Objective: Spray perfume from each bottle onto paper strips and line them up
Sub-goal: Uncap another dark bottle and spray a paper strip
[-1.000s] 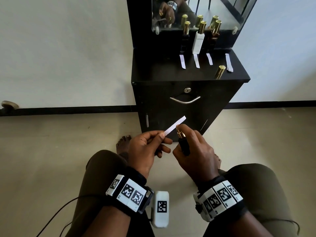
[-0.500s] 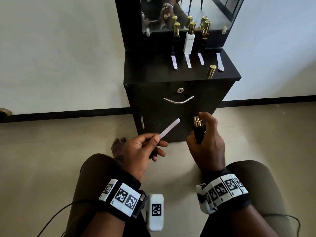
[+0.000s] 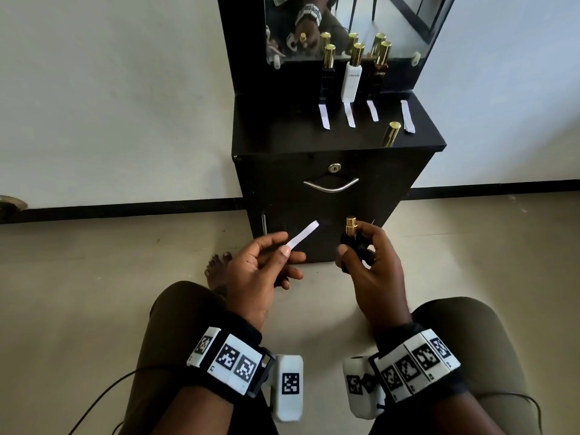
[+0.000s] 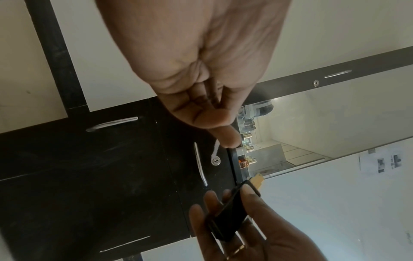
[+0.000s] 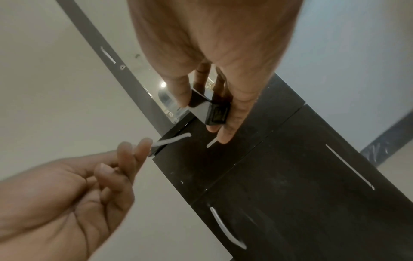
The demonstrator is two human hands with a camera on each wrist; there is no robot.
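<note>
My left hand (image 3: 266,265) pinches a white paper strip (image 3: 303,234) between thumb and forefinger; the strip points up and to the right. My right hand (image 3: 367,262) grips a small black perfume bottle (image 3: 351,243) with a bare gold sprayer (image 3: 350,223), held upright a short way right of the strip. In the right wrist view the black bottle (image 5: 210,110) sits between thumb and fingers, with the strip (image 5: 172,140) to its lower left. On the black cabinet top (image 3: 298,139) three capped bottles (image 3: 351,76) stand in a row, a strip (image 3: 324,116) lying before each.
A loose gold cap (image 3: 390,133) stands on the cabinet top near its front right, beside a fourth strip (image 3: 407,116). A mirror (image 3: 401,29) rises behind the bottles. The cabinet front has a curved handle (image 3: 331,185). My knees and a bare foot (image 3: 218,266) are on the floor below.
My right hand has moved the black bottle to the right, away from the strip, and stood it upright. The left hand keeps its pinch on the strip. My head view has shifted closer.
</note>
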